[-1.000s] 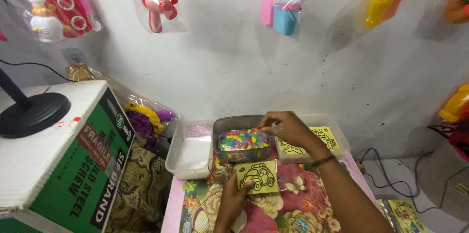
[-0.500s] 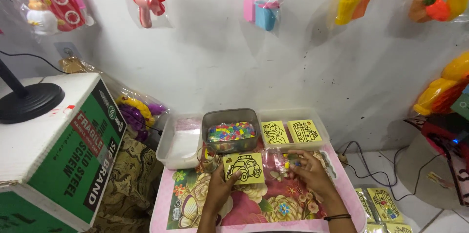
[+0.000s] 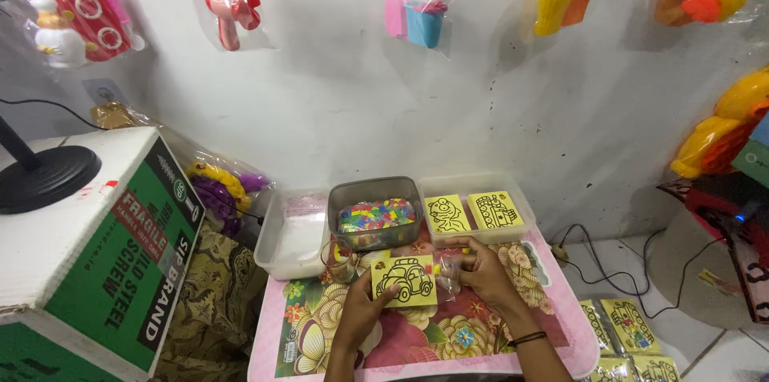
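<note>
Right hand (image 3: 481, 274) back from bead tub (image 3: 376, 214), now beside car card (image 3: 404, 279)

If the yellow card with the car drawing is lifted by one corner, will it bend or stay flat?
The yellow card looks thin and flat, so it is probably light and may flex slightly. The left hand steadies its edge on the table, which suggests it slides easily.

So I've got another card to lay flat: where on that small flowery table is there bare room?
Free: the flowered tabletop near its front edge, between the left hand and right hand. Crowded: the back edge, filled by the clear empty tub, grey tub of coloured bits and tray of yellow picture cards; the yellow car card fills the middle.
</note>
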